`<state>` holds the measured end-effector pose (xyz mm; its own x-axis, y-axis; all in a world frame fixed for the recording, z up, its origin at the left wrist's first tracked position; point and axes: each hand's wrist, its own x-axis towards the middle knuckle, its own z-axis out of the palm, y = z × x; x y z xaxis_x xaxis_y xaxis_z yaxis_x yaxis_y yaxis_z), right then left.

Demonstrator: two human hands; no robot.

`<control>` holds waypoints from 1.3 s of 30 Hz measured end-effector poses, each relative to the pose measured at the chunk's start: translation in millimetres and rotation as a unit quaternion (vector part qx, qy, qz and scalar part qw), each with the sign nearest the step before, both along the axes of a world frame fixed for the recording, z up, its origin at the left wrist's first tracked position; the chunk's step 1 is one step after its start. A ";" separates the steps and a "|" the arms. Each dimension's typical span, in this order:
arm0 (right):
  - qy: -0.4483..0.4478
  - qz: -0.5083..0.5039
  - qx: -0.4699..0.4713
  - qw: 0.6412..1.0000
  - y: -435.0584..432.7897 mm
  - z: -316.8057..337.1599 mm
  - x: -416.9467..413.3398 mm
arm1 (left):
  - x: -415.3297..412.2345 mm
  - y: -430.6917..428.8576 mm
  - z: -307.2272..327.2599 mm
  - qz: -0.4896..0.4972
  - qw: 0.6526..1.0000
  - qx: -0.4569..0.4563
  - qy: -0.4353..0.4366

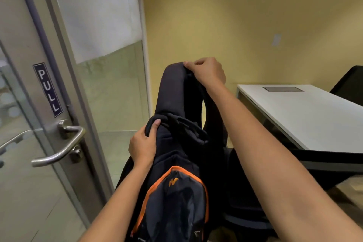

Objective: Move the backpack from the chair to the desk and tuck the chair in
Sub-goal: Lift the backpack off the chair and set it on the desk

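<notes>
— Where is the backpack (172, 163) sitting?
— It is standing upright on the black chair (245, 192), right under the person, its long axis running up toward the shoulder strap (176, 88).

— What are the hands doing?
— The right hand (207, 71) is closing around the top of the raised strap; the left hand (142, 144) is gripping the backpack's upper left edge, thumb over the top.

— And the goal?
— The white bench (306, 116) is lying to the right, beyond the chair; the right arm is nearer.

— Anything inside the backpack?
— Its orange-trimmed pocket (172, 198) is looking closed; contents are hidden.
</notes>
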<state>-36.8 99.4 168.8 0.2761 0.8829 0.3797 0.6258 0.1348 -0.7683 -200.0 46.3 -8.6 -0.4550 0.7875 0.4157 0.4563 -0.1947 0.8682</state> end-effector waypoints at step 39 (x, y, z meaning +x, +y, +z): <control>0.323 0.038 0.065 0.943 405.7 -198.5 6.2 | -28.0 452.1 32.3 0.071 0.997 0.010 -0.026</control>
